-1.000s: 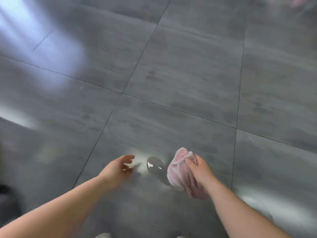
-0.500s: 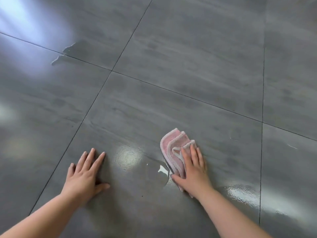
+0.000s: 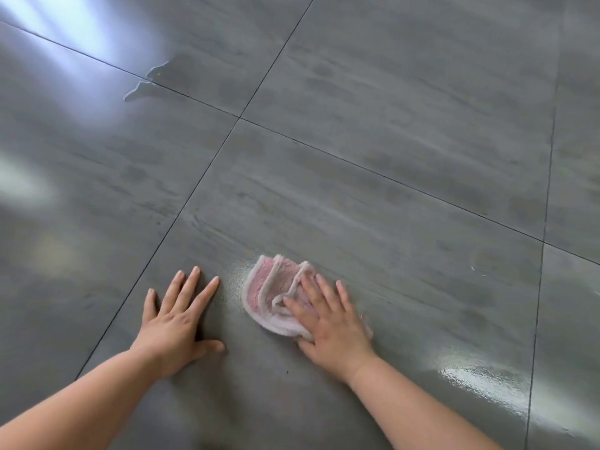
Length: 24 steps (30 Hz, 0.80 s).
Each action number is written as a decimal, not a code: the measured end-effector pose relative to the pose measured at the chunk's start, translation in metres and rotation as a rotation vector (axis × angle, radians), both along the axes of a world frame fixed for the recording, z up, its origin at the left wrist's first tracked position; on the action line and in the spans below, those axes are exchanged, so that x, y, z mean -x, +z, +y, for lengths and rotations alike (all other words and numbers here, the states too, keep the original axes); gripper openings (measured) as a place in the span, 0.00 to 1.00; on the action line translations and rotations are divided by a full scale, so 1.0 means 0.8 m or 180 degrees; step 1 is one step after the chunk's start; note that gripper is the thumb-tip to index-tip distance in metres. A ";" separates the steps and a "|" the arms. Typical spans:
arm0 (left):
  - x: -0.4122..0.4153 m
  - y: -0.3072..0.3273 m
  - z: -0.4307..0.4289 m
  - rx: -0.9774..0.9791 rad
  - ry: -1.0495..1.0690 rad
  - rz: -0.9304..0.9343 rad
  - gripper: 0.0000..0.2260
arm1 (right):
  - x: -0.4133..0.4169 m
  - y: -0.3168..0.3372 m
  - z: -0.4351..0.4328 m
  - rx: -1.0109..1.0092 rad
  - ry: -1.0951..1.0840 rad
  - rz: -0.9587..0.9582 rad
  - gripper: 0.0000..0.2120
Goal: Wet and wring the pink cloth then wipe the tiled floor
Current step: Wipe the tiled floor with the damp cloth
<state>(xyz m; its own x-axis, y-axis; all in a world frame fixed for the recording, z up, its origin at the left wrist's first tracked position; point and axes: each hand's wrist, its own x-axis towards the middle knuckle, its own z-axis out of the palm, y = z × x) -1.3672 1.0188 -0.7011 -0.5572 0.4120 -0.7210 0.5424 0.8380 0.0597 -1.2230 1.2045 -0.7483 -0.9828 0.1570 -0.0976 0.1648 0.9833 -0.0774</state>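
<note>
The left hand (image 3: 177,323) lies flat on the tiled floor (image 3: 389,157) with fingers spread wide and holding nothing, most likely as a prop for the person's weight. Just to its right, the right hand (image 3: 331,323) presses open-palmed on the crumpled pink cloth (image 3: 269,293), pinning it to the tile so it can be pushed. Farther right of that hand, a wet sheen (image 3: 480,388) glistens.
</note>
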 end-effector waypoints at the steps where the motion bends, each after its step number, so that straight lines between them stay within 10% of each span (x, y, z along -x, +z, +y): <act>1: 0.000 0.000 0.000 0.0010 0.0005 0.0001 0.49 | 0.006 -0.002 0.024 -0.0062 -0.0277 -0.0013 0.30; 8: 0.002 0.001 -0.002 -0.0008 -0.0005 -0.0052 0.49 | -0.008 0.010 0.079 0.0390 -0.2059 0.0007 0.33; 17: 0.003 -0.001 -0.005 -0.0187 0.0072 0.0019 0.49 | -0.006 -0.010 -0.003 -0.0291 0.0680 0.0239 0.31; 24: 0.002 0.004 0.002 -0.0100 0.0032 -0.0051 0.48 | -0.024 0.002 0.100 -0.0247 -0.1496 0.0079 0.28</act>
